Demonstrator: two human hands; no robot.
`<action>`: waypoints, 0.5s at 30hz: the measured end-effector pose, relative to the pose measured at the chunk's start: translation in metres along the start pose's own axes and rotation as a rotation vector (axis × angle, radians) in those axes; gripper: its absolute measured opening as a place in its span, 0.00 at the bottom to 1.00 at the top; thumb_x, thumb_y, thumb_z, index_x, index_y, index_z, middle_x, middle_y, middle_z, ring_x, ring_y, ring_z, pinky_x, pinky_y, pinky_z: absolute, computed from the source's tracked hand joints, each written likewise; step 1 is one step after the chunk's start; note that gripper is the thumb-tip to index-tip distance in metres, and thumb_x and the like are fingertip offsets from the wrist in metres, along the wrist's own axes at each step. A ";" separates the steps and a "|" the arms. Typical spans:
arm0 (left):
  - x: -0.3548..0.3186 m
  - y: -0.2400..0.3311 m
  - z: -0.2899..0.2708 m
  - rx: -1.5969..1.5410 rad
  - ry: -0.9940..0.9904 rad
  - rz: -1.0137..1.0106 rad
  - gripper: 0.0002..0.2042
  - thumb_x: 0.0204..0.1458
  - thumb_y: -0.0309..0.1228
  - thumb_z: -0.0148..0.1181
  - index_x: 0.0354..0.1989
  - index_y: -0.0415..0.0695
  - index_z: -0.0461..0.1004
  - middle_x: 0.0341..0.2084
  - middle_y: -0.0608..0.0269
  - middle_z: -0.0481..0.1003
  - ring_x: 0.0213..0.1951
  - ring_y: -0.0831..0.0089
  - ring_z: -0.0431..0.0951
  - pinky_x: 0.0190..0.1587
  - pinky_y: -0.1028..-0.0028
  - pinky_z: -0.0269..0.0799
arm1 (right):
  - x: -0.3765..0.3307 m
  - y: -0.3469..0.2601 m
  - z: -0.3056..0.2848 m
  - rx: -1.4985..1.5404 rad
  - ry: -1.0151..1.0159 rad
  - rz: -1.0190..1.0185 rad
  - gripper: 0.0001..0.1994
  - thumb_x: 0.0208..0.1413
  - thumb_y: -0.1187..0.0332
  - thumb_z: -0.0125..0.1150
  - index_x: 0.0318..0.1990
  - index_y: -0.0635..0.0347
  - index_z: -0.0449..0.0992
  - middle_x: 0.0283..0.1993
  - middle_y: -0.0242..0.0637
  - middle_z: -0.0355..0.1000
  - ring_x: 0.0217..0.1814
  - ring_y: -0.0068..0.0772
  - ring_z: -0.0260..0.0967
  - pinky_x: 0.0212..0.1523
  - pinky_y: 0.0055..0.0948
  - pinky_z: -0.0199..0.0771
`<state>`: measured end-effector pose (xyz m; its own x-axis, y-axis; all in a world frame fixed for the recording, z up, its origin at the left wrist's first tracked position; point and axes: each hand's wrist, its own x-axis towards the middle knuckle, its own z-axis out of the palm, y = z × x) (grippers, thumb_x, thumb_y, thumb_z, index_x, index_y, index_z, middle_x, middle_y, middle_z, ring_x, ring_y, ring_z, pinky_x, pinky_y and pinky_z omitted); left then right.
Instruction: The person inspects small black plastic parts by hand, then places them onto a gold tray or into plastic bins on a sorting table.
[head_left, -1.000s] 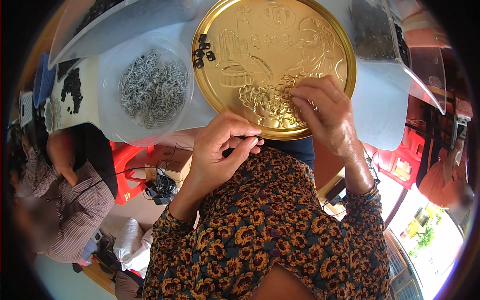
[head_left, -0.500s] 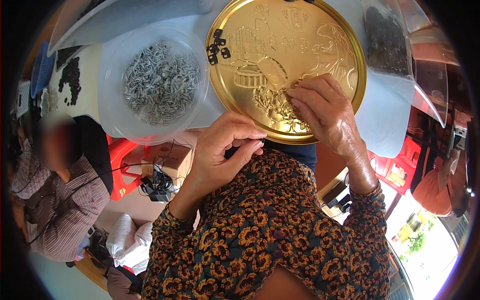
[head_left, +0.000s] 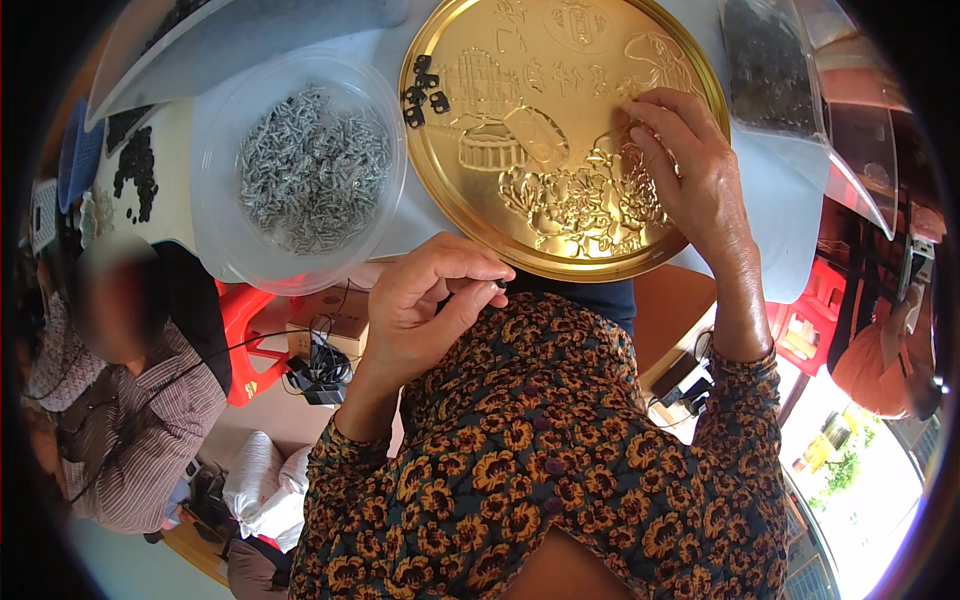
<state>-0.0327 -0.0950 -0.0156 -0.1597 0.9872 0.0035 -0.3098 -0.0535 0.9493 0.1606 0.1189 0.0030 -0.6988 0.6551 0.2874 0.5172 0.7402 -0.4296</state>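
My left hand (head_left: 425, 305) is at the tray's near edge, thumb and forefinger closed on a small black part (head_left: 501, 285). Fingers hide most of that part. Over the right side of a round gold tray (head_left: 480, 235) with raised designs, my right hand (head_left: 690, 165) hangs with fingers bent. Its thumb and fingertips look apart, and I see nothing between them. Several small black pieces (head_left: 425, 90) lie by the tray's left rim. Beside the tray, left of it, a clear round tub (head_left: 215, 215) holds a heap of silver screws (head_left: 315, 170).
Clear bins stand at the back left and right; the right one holds dark parts (head_left: 770, 80). Black pieces (head_left: 137, 175) lie on the table's left. A person in a striped shirt (head_left: 150, 430) sits at left. Red stools (head_left: 245, 340) and a carton (head_left: 335, 315) stand below.
My right hand has moved away from me and to the right, over the tray. My left hand keeps its pinch on the small black part and has shifted slightly left.
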 end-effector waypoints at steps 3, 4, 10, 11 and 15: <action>-0.003 -0.001 -0.005 -0.046 0.004 -0.037 0.10 0.53 0.13 0.53 0.42 0.35 0.73 0.40 0.53 0.72 0.41 0.71 0.75 0.41 0.74 0.79 | 0.001 -0.005 0.002 -0.093 -0.014 -0.094 0.08 0.52 0.71 0.62 0.40 0.58 0.78 0.44 0.37 0.71 0.46 0.41 0.71 0.42 0.36 0.75; -0.003 -0.001 -0.006 -0.049 0.018 -0.037 0.10 0.53 0.13 0.53 0.42 0.35 0.73 0.40 0.53 0.72 0.41 0.71 0.75 0.40 0.74 0.79 | 0.001 -0.009 0.002 -0.085 -0.035 -0.113 0.08 0.51 0.72 0.63 0.40 0.58 0.78 0.44 0.37 0.71 0.46 0.41 0.71 0.42 0.35 0.75; -0.006 0.000 -0.010 -0.045 0.079 -0.067 0.08 0.53 0.15 0.54 0.41 0.36 0.73 0.40 0.54 0.70 0.40 0.71 0.75 0.40 0.72 0.80 | -0.006 -0.019 0.008 -0.002 -0.122 -0.240 0.09 0.47 0.71 0.66 0.38 0.56 0.79 0.45 0.35 0.70 0.45 0.39 0.69 0.43 0.35 0.75; -0.007 0.000 -0.010 -0.041 0.098 -0.079 0.08 0.54 0.15 0.54 0.41 0.36 0.73 0.39 0.55 0.70 0.40 0.71 0.75 0.40 0.72 0.80 | -0.008 -0.020 0.008 0.003 -0.120 -0.236 0.09 0.47 0.71 0.66 0.38 0.56 0.79 0.45 0.35 0.70 0.45 0.39 0.69 0.43 0.35 0.75; -0.010 0.004 -0.014 -0.050 0.104 -0.112 0.07 0.54 0.16 0.55 0.41 0.35 0.74 0.39 0.55 0.70 0.40 0.71 0.75 0.39 0.72 0.80 | -0.011 -0.024 0.012 0.119 -0.185 -0.359 0.10 0.43 0.70 0.66 0.36 0.56 0.78 0.45 0.36 0.70 0.46 0.39 0.69 0.44 0.35 0.73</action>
<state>-0.0452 -0.1068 -0.0159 -0.2173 0.9665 -0.1362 -0.3772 0.0456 0.9250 0.1497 0.0920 -0.0004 -0.9068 0.3121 0.2832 0.1712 0.8868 -0.4292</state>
